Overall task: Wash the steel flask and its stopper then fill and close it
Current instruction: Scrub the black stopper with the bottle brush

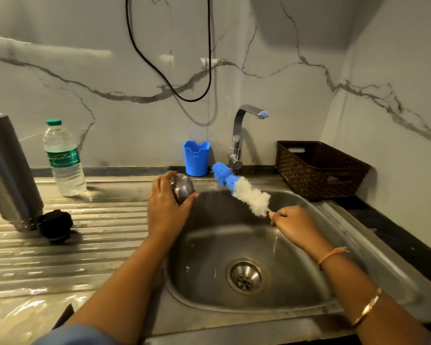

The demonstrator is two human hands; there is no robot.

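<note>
The steel flask stands on the ribbed drainboard at the far left, partly cut off by the frame edge. Its black stopper lies right beside its base. My left hand grips a small rounded steel cap at the back left corner of the sink. My right hand pinches the thin handle of a blue and white bottle brush, which points up and left over the basin, close to the cap but apart from it.
The tap stands behind the sink with no water running. A blue plastic cup sits left of it and a brown woven basket right of it. A plastic water bottle stands on the drainboard. A black cable hangs on the wall.
</note>
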